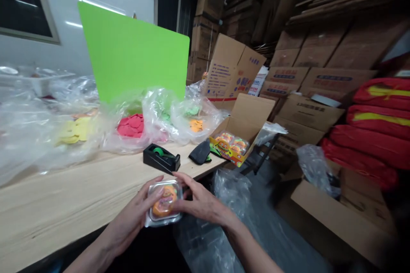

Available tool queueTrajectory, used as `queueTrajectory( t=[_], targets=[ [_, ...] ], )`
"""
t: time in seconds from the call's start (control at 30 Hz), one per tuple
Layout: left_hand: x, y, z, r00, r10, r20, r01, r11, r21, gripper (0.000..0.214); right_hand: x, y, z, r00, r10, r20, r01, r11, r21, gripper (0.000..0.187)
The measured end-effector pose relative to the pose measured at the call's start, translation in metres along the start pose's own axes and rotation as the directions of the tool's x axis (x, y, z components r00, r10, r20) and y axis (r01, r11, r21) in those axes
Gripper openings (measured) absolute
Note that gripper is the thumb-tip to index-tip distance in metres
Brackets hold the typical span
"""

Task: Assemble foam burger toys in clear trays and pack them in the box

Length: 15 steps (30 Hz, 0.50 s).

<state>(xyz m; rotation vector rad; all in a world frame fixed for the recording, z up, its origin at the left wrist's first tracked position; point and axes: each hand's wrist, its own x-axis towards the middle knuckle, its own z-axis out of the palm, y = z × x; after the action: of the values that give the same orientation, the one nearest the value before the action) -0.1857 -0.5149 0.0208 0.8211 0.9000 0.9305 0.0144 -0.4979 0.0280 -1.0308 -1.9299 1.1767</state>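
A small clear plastic box [165,217] with an orange burger-like piece inside is held between my two hands at the table's front edge. My left hand [144,200] grips its left side, thumb lying over the lid. On the right side my right hand [195,200] holds it, thumb across the lid and fingers at the far edge. Just beyond stands a black tape dispenser [162,158] with a green roll. Beside it lies a dark cloth-like item [200,152]. To the right, an open display carton [237,160] holds several similar clear boxes.
Clear bags with red pieces [130,126], yellow pieces [75,130] and orange pieces [196,125] line the back of the wooden table [80,192]. Behind them stands a green board [137,51]. Cardboard boxes [307,113] and red bundles [374,123] are stacked at right; plastic sheeting [230,192] hangs beside the table.
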Motion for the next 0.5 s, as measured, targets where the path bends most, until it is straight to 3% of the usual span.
queueTrajectory(
  t=[0.07,0.17,0.23,0.3,0.33,0.4,0.47,0.5],
  targets=[
    [0.006,0.0,0.015,0.997,0.019,0.071,-0.021,0.999,0.032,0.058,0.002,-0.002,-0.008,0.999,0.02,0.045,-0.022,0.998,0.051,0.057],
    [0.018,0.002,0.033,0.988,0.015,0.152,-0.028,0.996,0.087,0.058,0.003,0.003,-0.023,0.997,0.043,0.063,-0.052,0.988,0.142,0.054],
    [0.025,0.005,0.038,0.983,0.004,0.185,-0.028,0.991,0.129,0.059,0.005,0.01,-0.047,0.997,0.082,-0.014,-0.079,0.982,0.171,0.059],
    [0.03,0.008,0.037,0.986,0.018,0.165,-0.048,0.983,0.177,0.057,0.013,0.017,-0.088,0.977,0.079,-0.197,-0.06,0.993,0.103,0.061],
    [0.031,0.01,0.035,0.989,0.029,0.145,-0.058,0.978,0.201,0.056,0.02,0.021,-0.115,0.941,0.043,-0.335,-0.047,0.999,-0.002,0.061],
    [0.032,0.01,0.027,0.993,0.034,0.11,-0.058,0.971,0.231,0.054,0.041,0.03,-0.175,0.827,-0.017,-0.561,-0.132,0.966,-0.224,0.06],
    [0.029,0.007,0.017,0.995,-0.004,0.098,-0.02,0.972,0.233,0.051,0.065,0.041,-0.234,0.676,-0.045,-0.735,-0.411,0.805,-0.428,0.056],
    [0.028,0.004,0.011,0.996,-0.031,0.09,0.01,0.975,0.223,0.05,0.077,0.048,-0.259,0.64,-0.048,-0.766,-0.471,0.764,-0.441,0.056]
  ],
)
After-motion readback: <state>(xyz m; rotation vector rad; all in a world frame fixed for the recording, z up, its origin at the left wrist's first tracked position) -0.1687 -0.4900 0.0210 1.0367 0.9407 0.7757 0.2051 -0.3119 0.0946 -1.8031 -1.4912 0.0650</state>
